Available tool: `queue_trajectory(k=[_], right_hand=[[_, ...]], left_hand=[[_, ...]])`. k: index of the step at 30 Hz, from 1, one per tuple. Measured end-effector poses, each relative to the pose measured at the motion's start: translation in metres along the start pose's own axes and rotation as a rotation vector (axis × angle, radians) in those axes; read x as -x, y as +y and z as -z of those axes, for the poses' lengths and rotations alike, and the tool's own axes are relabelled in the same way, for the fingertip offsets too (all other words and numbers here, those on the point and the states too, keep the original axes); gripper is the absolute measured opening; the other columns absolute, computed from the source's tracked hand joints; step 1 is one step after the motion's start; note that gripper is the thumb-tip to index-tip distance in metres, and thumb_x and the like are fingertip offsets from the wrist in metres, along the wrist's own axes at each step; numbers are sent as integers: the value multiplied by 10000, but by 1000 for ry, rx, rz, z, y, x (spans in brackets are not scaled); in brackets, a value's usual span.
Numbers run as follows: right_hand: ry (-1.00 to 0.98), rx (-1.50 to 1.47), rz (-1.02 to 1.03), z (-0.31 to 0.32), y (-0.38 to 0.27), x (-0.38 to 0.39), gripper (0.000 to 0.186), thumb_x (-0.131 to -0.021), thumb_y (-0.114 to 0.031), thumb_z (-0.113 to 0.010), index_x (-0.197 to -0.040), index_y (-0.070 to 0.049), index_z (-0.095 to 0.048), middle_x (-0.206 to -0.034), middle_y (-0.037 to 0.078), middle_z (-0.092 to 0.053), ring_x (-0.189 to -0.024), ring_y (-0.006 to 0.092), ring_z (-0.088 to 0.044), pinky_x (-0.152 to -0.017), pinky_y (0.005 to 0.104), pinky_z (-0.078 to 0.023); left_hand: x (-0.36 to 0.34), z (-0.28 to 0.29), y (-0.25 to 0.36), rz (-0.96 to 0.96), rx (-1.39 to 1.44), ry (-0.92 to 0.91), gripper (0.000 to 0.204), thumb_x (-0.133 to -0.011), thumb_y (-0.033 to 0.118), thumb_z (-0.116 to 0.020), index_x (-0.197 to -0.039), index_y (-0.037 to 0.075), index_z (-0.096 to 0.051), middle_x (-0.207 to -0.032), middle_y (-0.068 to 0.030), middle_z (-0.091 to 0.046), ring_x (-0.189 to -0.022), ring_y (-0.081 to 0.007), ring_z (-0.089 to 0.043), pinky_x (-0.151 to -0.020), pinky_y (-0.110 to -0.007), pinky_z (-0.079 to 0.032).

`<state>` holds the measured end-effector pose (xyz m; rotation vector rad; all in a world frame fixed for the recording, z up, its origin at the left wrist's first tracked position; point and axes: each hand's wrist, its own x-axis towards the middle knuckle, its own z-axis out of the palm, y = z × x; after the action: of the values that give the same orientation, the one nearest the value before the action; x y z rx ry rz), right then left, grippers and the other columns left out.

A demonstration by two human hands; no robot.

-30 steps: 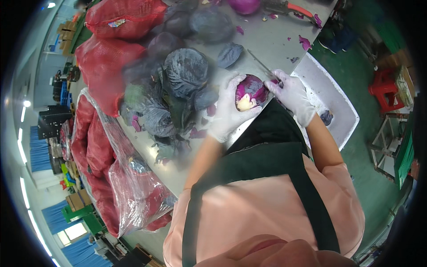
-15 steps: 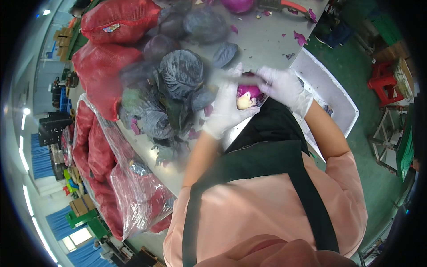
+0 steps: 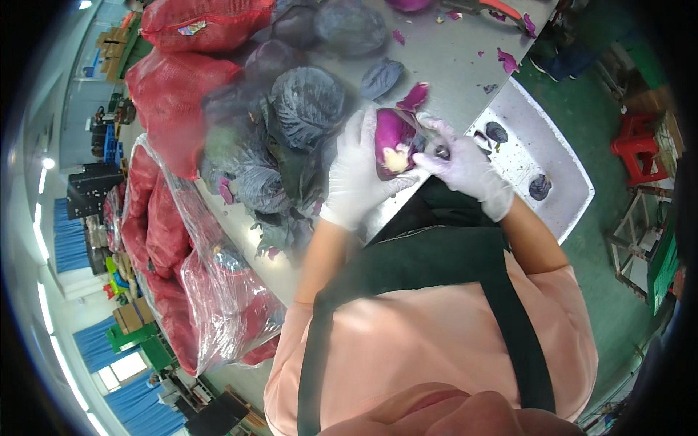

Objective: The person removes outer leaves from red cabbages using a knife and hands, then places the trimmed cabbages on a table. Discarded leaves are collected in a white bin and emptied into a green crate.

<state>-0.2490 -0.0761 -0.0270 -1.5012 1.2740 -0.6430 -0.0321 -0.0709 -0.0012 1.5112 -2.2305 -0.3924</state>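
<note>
My left hand [image 3: 356, 171], in a white glove, is wrapped round the left side of a peeled red cabbage [image 3: 392, 134]. Its pale cut stem end [image 3: 396, 158] faces me. Against the cabbage's right side is my gloved right hand [image 3: 465, 163], fingers curled round a knife; the dark round handle end [image 3: 441, 151] shows, while the blade is mostly hidden. A loose purple leaf [image 3: 414, 97] sticks up at the cabbage's far side. Left of my hands lie several unpeeled red cabbages [image 3: 307, 107] with dusky outer leaves.
Red mesh sacks [image 3: 178, 98] stand at the table's left, with more under clear plastic [image 3: 225, 312]. A white bin [image 3: 567, 171] with leaf scraps sits right of the metal table [image 3: 451, 69]. A red-handled tool [image 3: 502, 9] lies at the far edge; a red stool [image 3: 640, 149] stands right.
The blurred blade that lay across the cabbage no longer shows there. My right hand has come lower against the cabbage, and a purple leaf now stands out at its far side. The view has shifted slightly.
</note>
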Motion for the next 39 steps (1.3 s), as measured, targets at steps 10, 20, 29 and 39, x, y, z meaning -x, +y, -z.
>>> queue_trajectory(k=[10,20,29,39], right_hand=[[-26,323,24,10,2,-16,716,-888,-270,-654,-1531,-119,-377,-1023,223,-695,-888,353,-697,-816,393,-558],[58,439,128,-7,-13,1,899,-842,2,-585,-1598,-309,-211,-1337,118,-592,-1052,368,-658,-816,452,-556],[148,174,137,20,32,-50,569,-903,-65,-605,-1444,-196,-488,-1196,126,-658,-959,308,-674,-838,386,-551],[347,410,456,11,10,-12,440,-906,-248,-710,-1322,-124,-633,-1199,125,-694,-1029,303,-684,-901,374,-561]], left_hand=[[-10,-22,-8,-107,84,105,1101,-595,330,-904,-1460,-34,-328,-1408,-245,-421,-1266,-423,-446,-1084,-478,-380],[-16,-17,-3,3,128,68,1121,-606,370,-898,-1456,-55,-304,-1378,-255,-414,-1271,-404,-407,-1095,-479,-354],[-9,-20,-4,-23,134,91,1121,-583,281,-902,-1484,-8,-301,-1421,-236,-389,-1322,-407,-376,-1132,-472,-321],[-9,-40,3,-63,422,191,1007,-566,228,-912,-1415,17,-414,-1396,-201,-397,-1298,-357,-420,-1135,-443,-345]])
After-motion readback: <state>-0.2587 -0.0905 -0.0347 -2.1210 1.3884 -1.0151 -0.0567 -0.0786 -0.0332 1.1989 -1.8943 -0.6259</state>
